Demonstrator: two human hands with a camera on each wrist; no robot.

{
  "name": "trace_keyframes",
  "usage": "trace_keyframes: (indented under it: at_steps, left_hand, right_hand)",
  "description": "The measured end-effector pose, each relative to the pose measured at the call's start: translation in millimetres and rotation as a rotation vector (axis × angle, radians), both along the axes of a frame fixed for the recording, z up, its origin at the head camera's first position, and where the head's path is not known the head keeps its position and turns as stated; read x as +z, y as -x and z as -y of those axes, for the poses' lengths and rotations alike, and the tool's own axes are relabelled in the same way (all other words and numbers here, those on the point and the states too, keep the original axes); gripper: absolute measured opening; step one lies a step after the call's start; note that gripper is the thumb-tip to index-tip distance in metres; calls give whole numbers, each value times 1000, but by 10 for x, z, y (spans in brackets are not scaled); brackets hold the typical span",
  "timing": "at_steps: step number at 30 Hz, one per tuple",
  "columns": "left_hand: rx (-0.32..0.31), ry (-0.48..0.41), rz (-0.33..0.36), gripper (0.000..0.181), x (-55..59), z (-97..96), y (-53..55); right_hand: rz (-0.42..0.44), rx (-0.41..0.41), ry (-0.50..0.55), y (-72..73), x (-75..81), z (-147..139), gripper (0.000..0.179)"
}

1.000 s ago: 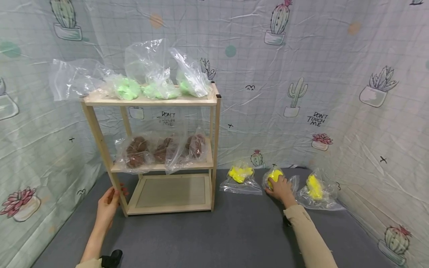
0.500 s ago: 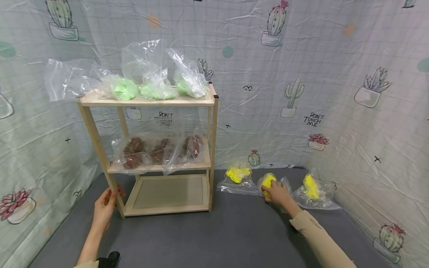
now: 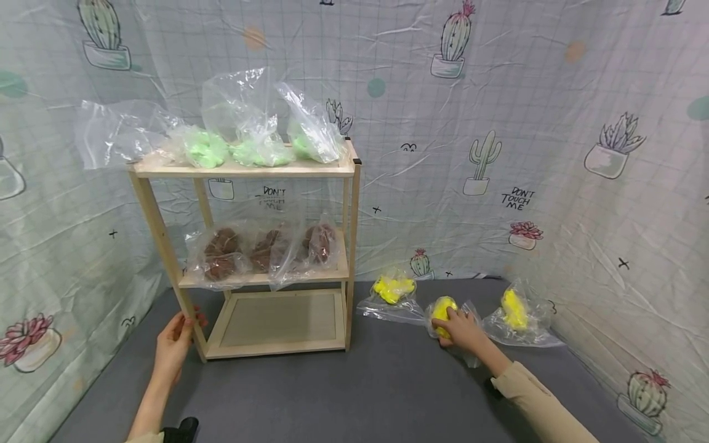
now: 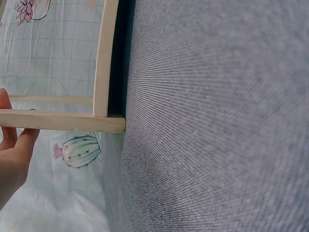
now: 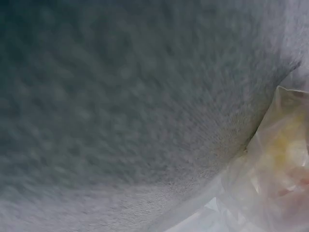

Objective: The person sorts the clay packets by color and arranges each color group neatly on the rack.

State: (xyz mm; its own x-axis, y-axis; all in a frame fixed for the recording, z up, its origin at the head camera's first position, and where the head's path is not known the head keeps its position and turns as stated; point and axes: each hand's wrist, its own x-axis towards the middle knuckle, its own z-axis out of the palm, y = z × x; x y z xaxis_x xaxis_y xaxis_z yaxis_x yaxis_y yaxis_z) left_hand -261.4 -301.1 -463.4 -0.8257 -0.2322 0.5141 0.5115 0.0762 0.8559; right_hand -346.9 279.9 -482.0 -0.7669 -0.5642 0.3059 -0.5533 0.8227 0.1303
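The right hand (image 3: 464, 332) grips a clear plastic bag (image 3: 443, 307) of lumpy yellow material near the rear edge of the desk (image 3: 354, 397), between two yellow-filled bags (image 3: 394, 290). The left hand (image 3: 173, 346) grips the front-left post (image 3: 159, 237) of a pale wooden rack (image 3: 277, 354). Top-shelf bags (image 3: 206, 147) contain green material; middle-shelf bags (image 3: 223, 252), brown.

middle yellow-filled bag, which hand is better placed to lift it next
Likely the right hand: it holds the middle yellow-filled bag, while the left hand holds a shelf post away from that bag.
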Motion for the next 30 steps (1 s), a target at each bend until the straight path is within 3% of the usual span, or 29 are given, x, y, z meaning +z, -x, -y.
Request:
trace_keyframes:
  at_steps: [9, 17, 30]
  left_hand:
    - [21, 21, 21, 29, 11, 0, 1]
    - [14, 13, 29, 32, -1, 7, -5]
    - [-33, -4, 18, 30, -9, 30, -1]
  right_hand:
    - [-152, 57, 41, -179, -30, -4, 22]
    - [-273, 127, 102, -379, 37, 66, 27]
    - [-321, 230, 156, -617, 98, 334, 28]
